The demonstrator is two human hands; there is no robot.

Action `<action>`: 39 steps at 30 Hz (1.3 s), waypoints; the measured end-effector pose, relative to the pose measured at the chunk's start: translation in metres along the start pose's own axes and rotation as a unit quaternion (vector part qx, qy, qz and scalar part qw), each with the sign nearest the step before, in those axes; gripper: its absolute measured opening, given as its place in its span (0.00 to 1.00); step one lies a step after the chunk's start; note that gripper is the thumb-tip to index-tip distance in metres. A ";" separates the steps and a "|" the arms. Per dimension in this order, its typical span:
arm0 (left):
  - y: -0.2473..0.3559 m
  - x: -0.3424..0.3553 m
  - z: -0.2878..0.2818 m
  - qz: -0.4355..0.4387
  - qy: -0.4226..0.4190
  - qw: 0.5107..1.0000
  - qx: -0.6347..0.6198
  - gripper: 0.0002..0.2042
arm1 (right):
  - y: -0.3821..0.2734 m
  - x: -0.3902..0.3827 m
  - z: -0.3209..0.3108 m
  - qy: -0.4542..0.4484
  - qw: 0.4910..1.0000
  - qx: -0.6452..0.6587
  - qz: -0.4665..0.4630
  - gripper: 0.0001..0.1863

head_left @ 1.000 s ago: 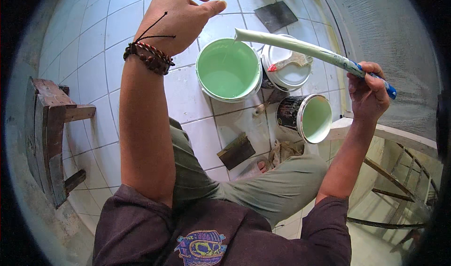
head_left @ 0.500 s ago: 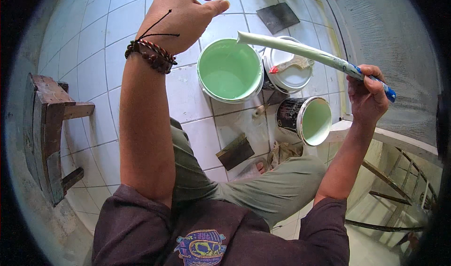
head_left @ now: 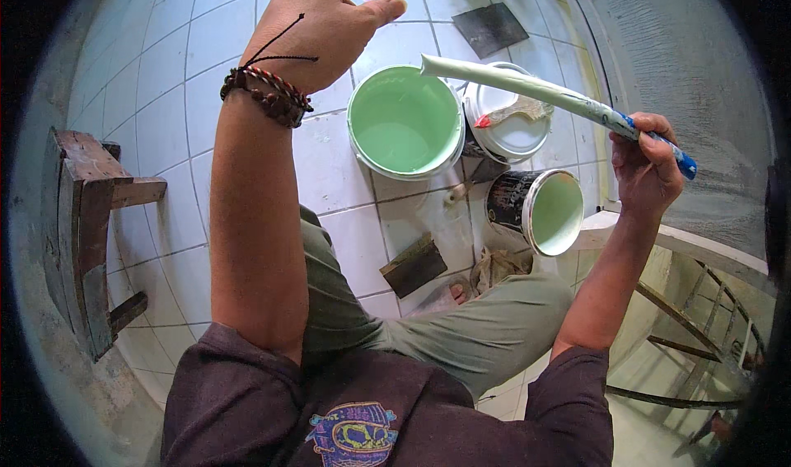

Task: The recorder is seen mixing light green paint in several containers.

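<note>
Between the thumb and fingers of my right hand (head_left: 647, 162) is the blue end of a long stick (head_left: 527, 88) coated in pale green paint. Its far tip is above the rim of a white bucket (head_left: 354, 141) holding light green paint. My left hand (head_left: 317, 34), with a braided bracelet at its wrist, is raised at the top, left of that bucket. Thumb and forefinger are apart there and I see nothing in them; the other fingers are partly hidden. A closed white-lidded bucket (head_left: 519, 141) stands beside the paint, with a paint-crusted brush (head_left: 523, 111) lying on its lid.
A dark bucket (head_left: 507, 199), pale green inside, lies tilted near my right knee. Dark flat pieces (head_left: 490, 30) rest on the white tiles (head_left: 329, 166). At left is a wooden stool (head_left: 95, 166); at lower right, a curved metal frame (head_left: 692, 327). A grey panel (head_left: 684, 96) stands at right.
Almost nothing differs. The stick's tip and both hands appear a few pixels further right, and the whole floor scene has shifted slightly the same way.
</note>
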State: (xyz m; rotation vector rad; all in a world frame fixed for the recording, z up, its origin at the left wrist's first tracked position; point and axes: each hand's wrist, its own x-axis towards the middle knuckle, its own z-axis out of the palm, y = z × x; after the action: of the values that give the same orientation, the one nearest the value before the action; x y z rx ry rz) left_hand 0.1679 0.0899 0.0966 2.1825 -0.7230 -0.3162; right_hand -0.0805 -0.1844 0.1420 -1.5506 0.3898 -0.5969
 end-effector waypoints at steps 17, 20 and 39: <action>-0.001 -0.002 -0.005 -0.012 0.002 1.000 -0.006 0.26 | 0.001 0.001 0.006 -0.001 1.000 -0.005 0.010 0.15; -0.002 -0.002 -0.006 -0.010 -0.002 1.000 0.003 0.26 | 0.001 0.002 0.006 -0.014 1.000 -0.012 0.011 0.15; -0.008 0.000 -0.002 -0.016 0.001 1.000 0.022 0.26 | 0.006 0.005 0.008 -0.027 0.998 -0.044 0.024 0.16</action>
State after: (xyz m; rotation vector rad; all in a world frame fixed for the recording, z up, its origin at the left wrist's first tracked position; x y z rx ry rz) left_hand 0.1723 0.0951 0.0922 2.2377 -0.7000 -0.3165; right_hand -0.0713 -0.1810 0.1370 -1.6333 0.4159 -0.5059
